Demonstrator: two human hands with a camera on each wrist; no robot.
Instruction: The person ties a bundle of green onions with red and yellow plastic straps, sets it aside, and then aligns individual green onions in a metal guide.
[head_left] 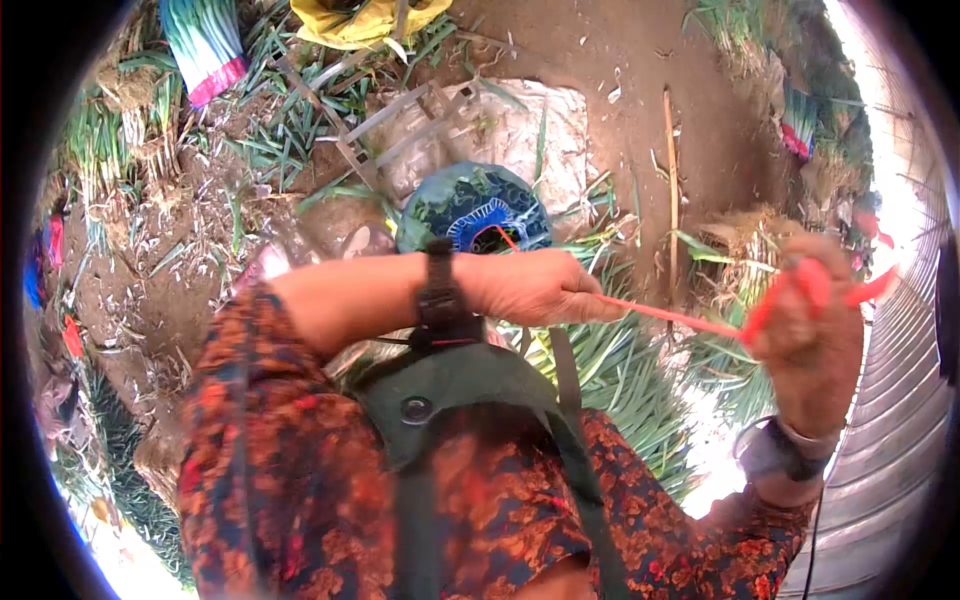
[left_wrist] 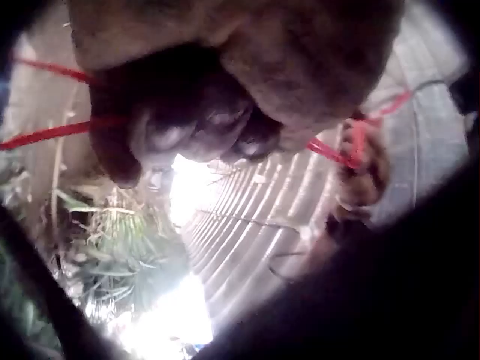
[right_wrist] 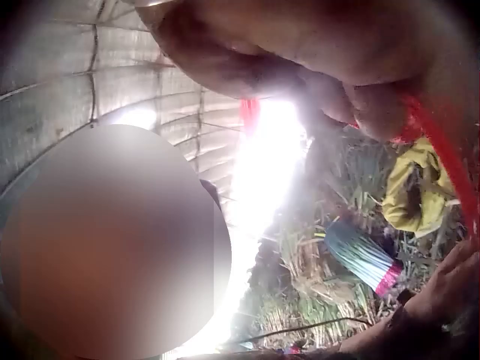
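A red strip point(head_left: 665, 315) is stretched between the two hands. The left hand point(head_left: 540, 287), its arm reaching across the body, curls its fingers round the strip; in the left wrist view the strip point(left_wrist: 60, 133) comes out at both sides of the fist point(left_wrist: 202, 112). Raised at the right, the right hand point(head_left: 808, 345) grips the other part, with red loops about its fingers, somewhat blurred. The right wrist view shows the fingers point(right_wrist: 330, 67) curled and the red strip point(right_wrist: 446, 161) beside them. Another red piece hangs from the blue round item point(head_left: 475, 200) below the left hand.
A metal frame point(head_left: 400, 125) lies on a pale sheet point(head_left: 565, 140). Bundled green onions point(head_left: 205, 45) with a pink band and a yellow bag point(head_left: 370, 25) are at the top. Loose green leaves point(head_left: 630, 370) spread beside the lap, and a stick point(head_left: 672, 190) lies on the soil.
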